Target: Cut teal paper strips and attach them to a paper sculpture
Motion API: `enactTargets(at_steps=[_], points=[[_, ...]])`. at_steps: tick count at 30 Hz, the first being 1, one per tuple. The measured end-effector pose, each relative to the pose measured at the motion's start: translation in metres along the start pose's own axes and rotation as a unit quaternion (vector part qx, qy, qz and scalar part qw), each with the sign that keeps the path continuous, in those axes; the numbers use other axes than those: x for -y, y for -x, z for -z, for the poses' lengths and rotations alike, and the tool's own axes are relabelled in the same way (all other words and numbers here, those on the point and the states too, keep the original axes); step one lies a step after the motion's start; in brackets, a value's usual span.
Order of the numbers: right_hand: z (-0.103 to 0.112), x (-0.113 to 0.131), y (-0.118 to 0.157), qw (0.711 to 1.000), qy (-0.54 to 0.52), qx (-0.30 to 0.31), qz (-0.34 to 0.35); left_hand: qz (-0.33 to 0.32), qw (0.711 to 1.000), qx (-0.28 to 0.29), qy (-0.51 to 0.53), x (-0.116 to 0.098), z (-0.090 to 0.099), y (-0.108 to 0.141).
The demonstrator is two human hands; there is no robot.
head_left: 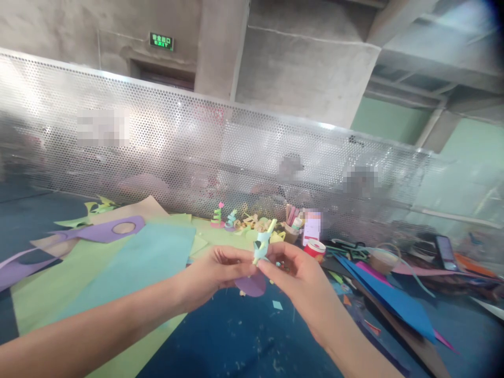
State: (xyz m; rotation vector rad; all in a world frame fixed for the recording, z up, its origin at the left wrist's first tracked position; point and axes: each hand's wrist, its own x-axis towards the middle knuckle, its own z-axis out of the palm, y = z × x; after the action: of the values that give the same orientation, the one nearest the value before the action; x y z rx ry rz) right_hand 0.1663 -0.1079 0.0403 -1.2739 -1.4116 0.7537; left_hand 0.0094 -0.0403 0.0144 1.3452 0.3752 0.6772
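In the head view, a small paper piece (262, 243) stands pinched between my two hands above the table. It looks like light blue paper curled around a pale yellow paper roll, slightly tilted. My left hand (220, 269) grips it low on the left with thumb and fingers. From the right, my right hand (296, 269) pinches the same piece near its base. Just below the fingertips shows a purple paper disc (251, 285); I cannot tell whether it is joined to the piece. Two finished-looking paper spirals, one green (217, 217) and one light blue (231, 220), stand farther back.
Light blue paper (145, 268) and green sheets (43, 294) cover the left, with a purple cut-out (114, 231) on top. A phone (312, 227) and a red-and-white tape roll (315, 249) stand behind my right hand. Blue foam sheets (397, 299) lie right. A perforated metal screen (189, 142) borders the back.
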Motion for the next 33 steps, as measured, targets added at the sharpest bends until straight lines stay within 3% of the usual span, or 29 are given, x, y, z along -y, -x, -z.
enactTargets(at_steps=[10, 18, 26, 33], points=[[-0.004, -0.008, -0.001, 0.999, 0.0, -0.028, 0.017, -0.039, 0.999, 0.001, -0.035, 0.009, -0.003, 0.0], [-0.008, -0.01, -0.002, 0.998, 0.002, -0.046, 0.034, -0.033, 0.999, -0.001, -0.032, 0.011, -0.005, 0.001], [-0.008, -0.013, -0.002, 0.999, -0.001, -0.051, 0.001, -0.037, 0.999, -0.002, -0.013, 0.013, -0.007, 0.001], [-0.006, -0.01, -0.003, 0.999, -0.008, -0.027, -0.028, -0.055, 0.997, 0.002, -0.054, 0.011, -0.005, 0.0]])
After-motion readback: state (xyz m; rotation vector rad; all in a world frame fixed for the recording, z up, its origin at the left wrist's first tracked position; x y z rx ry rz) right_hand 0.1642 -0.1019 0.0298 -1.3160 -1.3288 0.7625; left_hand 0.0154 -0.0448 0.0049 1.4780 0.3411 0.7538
